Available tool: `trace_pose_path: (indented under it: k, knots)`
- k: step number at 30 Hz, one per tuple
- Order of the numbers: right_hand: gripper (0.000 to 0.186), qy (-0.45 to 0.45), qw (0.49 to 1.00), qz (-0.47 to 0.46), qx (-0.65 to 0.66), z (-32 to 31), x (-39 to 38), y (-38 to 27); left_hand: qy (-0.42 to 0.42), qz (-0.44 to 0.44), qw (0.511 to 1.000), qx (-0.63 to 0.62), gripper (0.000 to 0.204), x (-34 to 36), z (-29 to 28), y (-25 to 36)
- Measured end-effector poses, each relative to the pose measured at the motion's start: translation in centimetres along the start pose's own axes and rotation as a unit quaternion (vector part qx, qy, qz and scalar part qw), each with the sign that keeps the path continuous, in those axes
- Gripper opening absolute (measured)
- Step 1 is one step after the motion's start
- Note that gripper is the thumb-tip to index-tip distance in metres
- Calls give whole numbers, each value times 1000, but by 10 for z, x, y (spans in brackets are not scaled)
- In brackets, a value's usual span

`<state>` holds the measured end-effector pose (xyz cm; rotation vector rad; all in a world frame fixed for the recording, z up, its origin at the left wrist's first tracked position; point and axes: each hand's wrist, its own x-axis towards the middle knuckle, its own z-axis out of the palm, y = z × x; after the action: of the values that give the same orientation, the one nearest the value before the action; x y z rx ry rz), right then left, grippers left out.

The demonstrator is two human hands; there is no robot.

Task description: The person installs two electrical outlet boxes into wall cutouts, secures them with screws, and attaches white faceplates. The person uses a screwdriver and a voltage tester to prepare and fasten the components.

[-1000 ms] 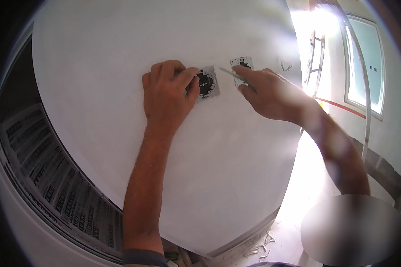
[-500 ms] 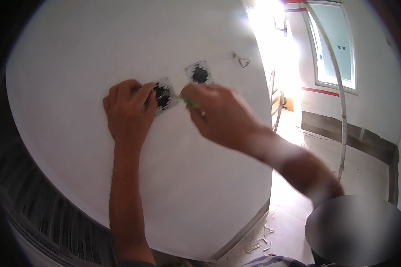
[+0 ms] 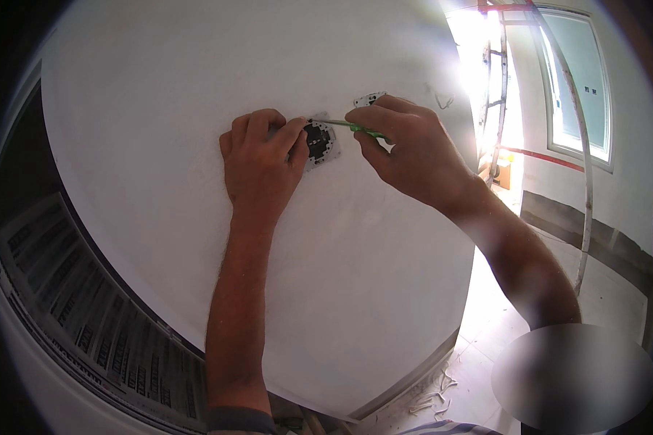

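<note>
Pointing leftward in the head view, the screwdriver (image 3: 367,130) reaches from the right hand (image 3: 411,141) toward the upper part of the socket (image 3: 318,143), a black insert in a pale frame on the white wall (image 3: 355,275). The right hand's grip is clamped on the green handle, with the thin shaft bare beyond the fingers. Its tip ends close to the left forefinger; whether it sits in a screw, I cannot tell. The left hand (image 3: 260,156) lies over the left side of the socket, forefinger and thumb at the insert's edge. What that grip pinches, if anything, is hidden, so I cannot tell whether it is together or apart.

The main risk, as I judge it, is a slip: if the tip is badly seated or meets the screw at a slant, it could jump out and jab the forefinger beside it, or scratch the wall. Should the left hand ease its pressure, the frame could shift and sit crooked. The fingers also cover part of the edge, so misalignment there could go unnoticed. A second socket (image 3: 370,100) lies just beyond the right hand, partly covered by it; careless knuckles could knock it.
</note>
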<state>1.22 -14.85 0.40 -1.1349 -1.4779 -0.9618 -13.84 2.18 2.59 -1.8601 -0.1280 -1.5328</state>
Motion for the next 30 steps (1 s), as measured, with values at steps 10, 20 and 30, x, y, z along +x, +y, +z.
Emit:
trace_pose_path:
  k: [10,20,30]
  knots:
    - [17,-22,1000,-3,-8,2,4,-5,-2,8,1000,14,23,-1,3,-1]
    - [10,-110,991,72,-31,-5,16,-14,-9,0,1000,26,22,0,1,1]
    - [14,-178,952,-73,-238,-3,31,-28,3,3,1000,4,22,-1,3,-1]
